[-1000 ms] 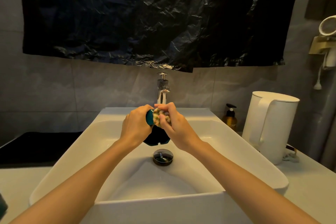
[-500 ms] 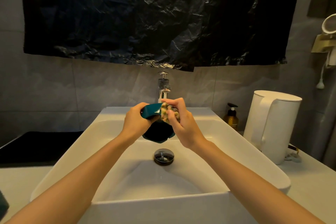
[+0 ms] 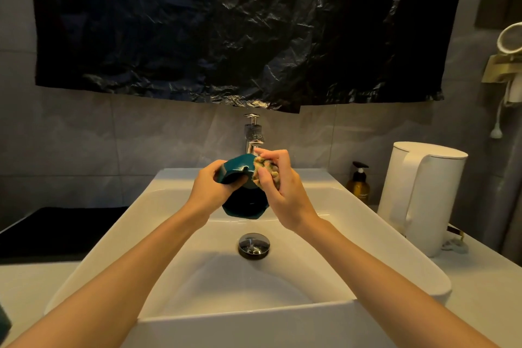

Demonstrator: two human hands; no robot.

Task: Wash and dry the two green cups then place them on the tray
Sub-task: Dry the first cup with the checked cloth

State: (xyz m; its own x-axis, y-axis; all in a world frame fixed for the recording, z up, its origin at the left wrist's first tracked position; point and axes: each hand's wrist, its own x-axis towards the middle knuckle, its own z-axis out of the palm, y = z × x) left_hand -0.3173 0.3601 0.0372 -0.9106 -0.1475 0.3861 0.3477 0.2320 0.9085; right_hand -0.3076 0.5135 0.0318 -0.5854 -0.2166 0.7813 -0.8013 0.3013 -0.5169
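Over the white sink (image 3: 381, 237), my left hand (image 3: 207, 191) grips a dark green cup (image 3: 236, 171) that is tipped on its side just below the faucet (image 3: 252, 134). A second dark green cup (image 3: 245, 206) shows directly beneath it, its faceted rim toward me; whether it rests on the sink or is held I cannot tell. My right hand (image 3: 282, 186) holds a crumpled yellowish sponge (image 3: 264, 171) pressed against the upper cup. A dark green edge (image 3: 4, 322) at the far lower left is mostly cut off.
A round metal drain plug (image 3: 254, 244) sits in the basin. On the counter to the right stand a white kettle (image 3: 423, 195) and an amber pump bottle (image 3: 358, 183). A black mat or tray (image 3: 56, 232) lies left of the sink. Black plastic sheeting (image 3: 240, 22) covers the wall above.
Both hands have lifted slightly toward the faucet. The cup in my left hand has turned, showing more of its green side, and the sponge has shifted along it.
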